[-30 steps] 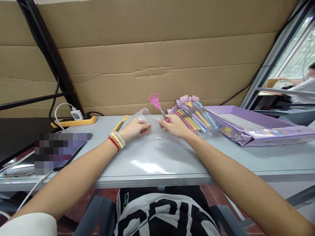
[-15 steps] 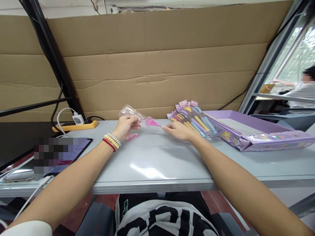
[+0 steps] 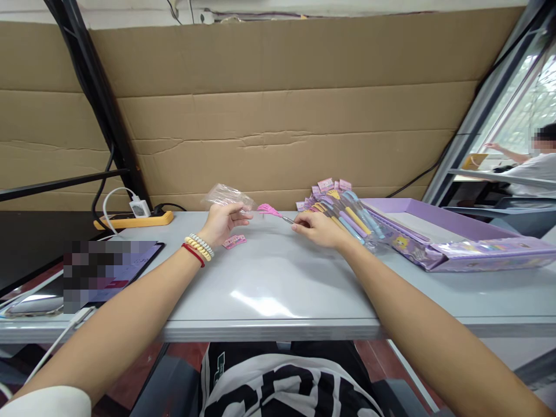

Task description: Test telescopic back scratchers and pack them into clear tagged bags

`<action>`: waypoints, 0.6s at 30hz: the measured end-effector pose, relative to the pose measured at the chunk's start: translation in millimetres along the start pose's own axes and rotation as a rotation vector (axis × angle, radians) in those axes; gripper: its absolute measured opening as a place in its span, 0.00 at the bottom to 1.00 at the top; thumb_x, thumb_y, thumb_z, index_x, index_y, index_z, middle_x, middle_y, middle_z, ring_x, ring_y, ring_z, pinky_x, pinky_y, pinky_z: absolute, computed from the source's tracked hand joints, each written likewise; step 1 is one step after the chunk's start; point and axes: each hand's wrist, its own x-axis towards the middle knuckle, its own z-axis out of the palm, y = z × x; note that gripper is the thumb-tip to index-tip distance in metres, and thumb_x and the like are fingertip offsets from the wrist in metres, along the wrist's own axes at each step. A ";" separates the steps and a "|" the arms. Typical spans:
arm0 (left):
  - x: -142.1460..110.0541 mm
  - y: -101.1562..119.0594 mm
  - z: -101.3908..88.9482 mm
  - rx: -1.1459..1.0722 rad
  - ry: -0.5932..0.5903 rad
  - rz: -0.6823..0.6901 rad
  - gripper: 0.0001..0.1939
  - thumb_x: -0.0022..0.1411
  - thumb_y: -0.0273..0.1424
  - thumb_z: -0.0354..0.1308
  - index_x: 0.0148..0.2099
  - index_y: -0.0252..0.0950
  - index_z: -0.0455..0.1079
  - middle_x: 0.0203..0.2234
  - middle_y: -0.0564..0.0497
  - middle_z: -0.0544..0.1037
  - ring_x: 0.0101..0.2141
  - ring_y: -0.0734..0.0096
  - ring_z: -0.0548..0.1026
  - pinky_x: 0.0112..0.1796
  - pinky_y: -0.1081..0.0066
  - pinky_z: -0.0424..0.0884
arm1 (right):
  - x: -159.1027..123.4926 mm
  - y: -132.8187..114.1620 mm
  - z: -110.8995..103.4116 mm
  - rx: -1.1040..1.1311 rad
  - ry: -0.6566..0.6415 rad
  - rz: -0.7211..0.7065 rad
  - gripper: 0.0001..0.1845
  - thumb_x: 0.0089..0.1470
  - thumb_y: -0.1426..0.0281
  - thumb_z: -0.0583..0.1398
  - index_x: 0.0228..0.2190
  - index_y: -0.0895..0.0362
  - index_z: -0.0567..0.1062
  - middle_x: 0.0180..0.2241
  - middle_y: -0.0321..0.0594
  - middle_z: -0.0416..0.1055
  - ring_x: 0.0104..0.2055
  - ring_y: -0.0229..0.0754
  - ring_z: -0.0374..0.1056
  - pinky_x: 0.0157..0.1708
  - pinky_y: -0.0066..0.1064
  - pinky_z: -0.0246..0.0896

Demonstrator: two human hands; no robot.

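Note:
My left hand (image 3: 226, 223) is closed on a clear plastic wrapper (image 3: 228, 196) that sticks up crumpled above the fingers. In my right hand (image 3: 317, 226) is a small back scratcher (image 3: 269, 209) with a pink hand-shaped head and a thin metal rod; its grip is hidden by my fingers. The pink head points left, a little apart from the wrapper. Below my left hand lies a pink printed label (image 3: 234, 241) on the table. Just beyond my right hand is a pile of wrapped back scratchers (image 3: 347, 208) with yellow, purple and blue parts.
An opened purple box (image 3: 434, 249) stands right of the pile. To the left are a yellow power strip (image 3: 152, 220) with a white charger (image 3: 139, 207) and a tablet-like device (image 3: 130, 269). Cardboard (image 3: 278, 116) backs the grey table (image 3: 269, 278). A person sits far right.
The pink head has slid out of the plastic wrapper and now stands apart from it. My right hand has shifted slightly right, and more of the metal rod shows.

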 end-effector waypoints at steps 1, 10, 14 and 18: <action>-0.6 0.8 0.5 -0.013 -0.015 -0.006 0.04 0.49 0.26 0.60 0.26 0.30 0.68 0.26 0.47 0.77 0.26 0.68 0.77 0.26 0.71 0.73 | 0.3 0.8 0.4 -0.007 -0.003 -0.012 0.14 0.52 0.61 0.53 0.26 0.58 0.69 0.23 0.36 0.65 0.26 0.36 0.58 0.28 0.28 0.49; -1.3 -4.4 1.6 -0.026 -0.088 -0.041 0.06 0.49 0.27 0.63 0.31 0.29 0.71 0.28 0.47 0.78 0.29 0.69 0.77 0.32 0.69 0.75 | -0.6 -4.6 3.0 -0.001 -0.077 -0.048 0.13 0.52 0.61 0.55 0.27 0.58 0.73 0.25 0.37 0.69 0.27 0.36 0.60 0.29 0.28 0.51; -3.0 -6.4 3.4 -0.057 -0.150 -0.064 0.08 0.50 0.27 0.65 0.32 0.31 0.70 0.29 0.48 0.78 0.31 0.68 0.78 0.33 0.69 0.75 | -1.2 -7.8 5.2 -0.003 -0.055 -0.067 0.12 0.52 0.63 0.56 0.28 0.58 0.73 0.25 0.37 0.69 0.28 0.36 0.60 0.29 0.28 0.51; -7.6 -7.3 10.7 -0.075 -0.216 -0.076 0.09 0.52 0.29 0.64 0.33 0.32 0.68 0.32 0.48 0.78 0.35 0.63 0.79 0.33 0.69 0.75 | -1.1 -11.0 6.7 -0.001 0.000 -0.089 0.12 0.52 0.62 0.56 0.27 0.58 0.72 0.24 0.36 0.67 0.27 0.36 0.58 0.29 0.28 0.50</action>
